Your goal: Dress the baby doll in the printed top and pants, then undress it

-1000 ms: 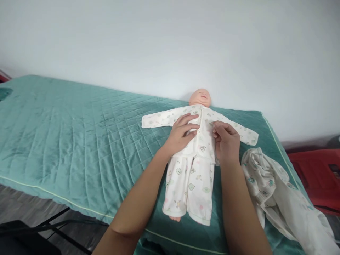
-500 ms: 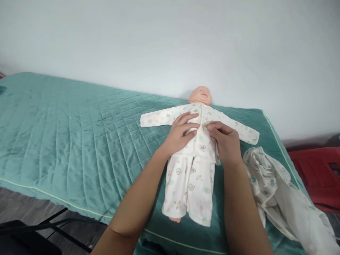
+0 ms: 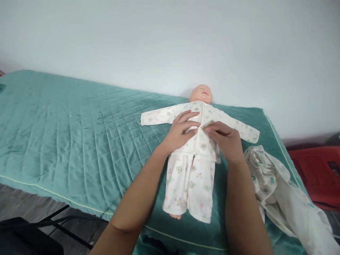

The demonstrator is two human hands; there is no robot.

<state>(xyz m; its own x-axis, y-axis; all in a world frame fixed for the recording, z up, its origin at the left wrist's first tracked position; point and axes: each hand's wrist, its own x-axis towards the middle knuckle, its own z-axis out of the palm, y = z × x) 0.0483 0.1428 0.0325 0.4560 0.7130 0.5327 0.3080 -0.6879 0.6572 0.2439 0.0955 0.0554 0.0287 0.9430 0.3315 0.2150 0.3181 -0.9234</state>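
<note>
A baby doll lies on its back, dressed in a white printed long-sleeved shirt and matching trousers. My left hand rests on the left half of the shirt front, fingers spread beside the buttoned opening. My right hand pinches the shirt at the middle of its front, thumb and forefinger together near a button. What exactly lies between the fingertips is small and partly hidden. One bare foot shows below the left trouser leg.
A green quilted cover spreads over the bed, against a pale wall. Crumpled white printed clothing lies at the right edge. Beyond it stands a red object. A black frame is at the lower left.
My right fingertips have shifted slightly left and down toward the shirt's centre opening. My left hand stays spread on the shirt. The whole view has shifted a little.
</note>
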